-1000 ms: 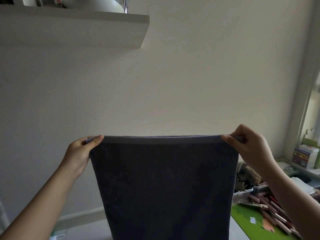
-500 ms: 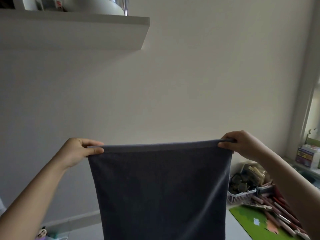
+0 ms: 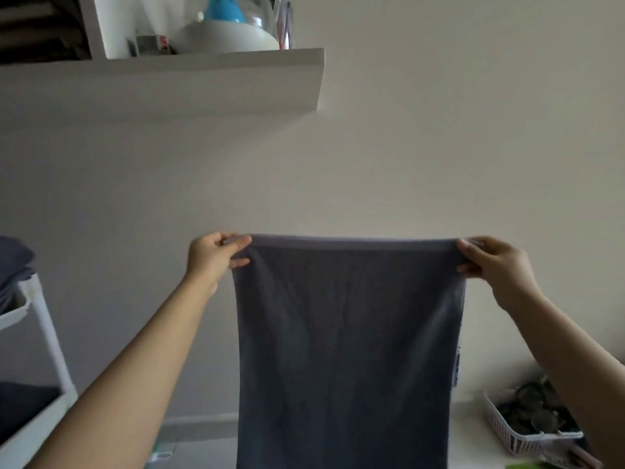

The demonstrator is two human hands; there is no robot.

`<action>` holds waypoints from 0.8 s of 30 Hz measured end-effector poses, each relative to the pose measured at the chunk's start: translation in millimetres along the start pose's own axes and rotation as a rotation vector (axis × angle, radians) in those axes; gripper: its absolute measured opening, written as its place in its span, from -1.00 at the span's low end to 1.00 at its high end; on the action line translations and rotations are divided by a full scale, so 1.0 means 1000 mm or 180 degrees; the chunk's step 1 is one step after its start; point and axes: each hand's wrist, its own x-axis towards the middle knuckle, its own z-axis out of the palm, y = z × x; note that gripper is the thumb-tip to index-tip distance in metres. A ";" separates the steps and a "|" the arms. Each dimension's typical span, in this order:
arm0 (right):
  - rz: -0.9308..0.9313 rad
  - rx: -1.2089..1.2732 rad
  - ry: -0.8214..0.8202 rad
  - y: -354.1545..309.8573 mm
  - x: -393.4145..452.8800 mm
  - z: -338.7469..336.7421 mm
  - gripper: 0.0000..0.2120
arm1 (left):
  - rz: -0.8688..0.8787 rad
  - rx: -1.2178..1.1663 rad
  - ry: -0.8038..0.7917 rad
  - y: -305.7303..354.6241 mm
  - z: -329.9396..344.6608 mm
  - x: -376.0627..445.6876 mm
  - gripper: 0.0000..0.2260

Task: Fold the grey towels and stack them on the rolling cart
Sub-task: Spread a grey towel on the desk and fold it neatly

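Now the grey towel point(image 3: 345, 333) is held up in the air before the wall, hanging straight down, its top edge stretched level. The top left corner is pinched by the left hand point(image 3: 216, 257), thumb and fingers curled over the hem; the top right corner is pinched likewise by the right hand point(image 3: 492, 262). It is judged that the cloth is pulled taut so the fold can be made square. At the far left, the cart point(image 3: 40, 319) is seen, dark cloth already resting on it.
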 end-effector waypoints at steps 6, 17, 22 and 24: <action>-0.0413 0.0038 -0.0341 -0.021 -0.020 -0.040 -0.85 | 0.0422 0.0241 -0.0007 0.034 -0.012 -0.053 -0.88; 0.0496 -0.1191 -0.1368 0.030 -0.204 -0.127 -0.81 | -0.1235 0.0800 -0.0434 -0.072 -0.092 -0.263 -0.93; 0.1285 -0.1227 -0.1476 0.071 -0.294 -0.149 -0.58 | -0.1988 0.1028 -0.0788 -0.118 -0.134 -0.343 -0.97; 0.1609 -0.1066 -0.1528 0.077 -0.320 -0.148 -0.81 | -0.2131 0.1147 -0.0881 -0.131 -0.144 -0.361 -0.95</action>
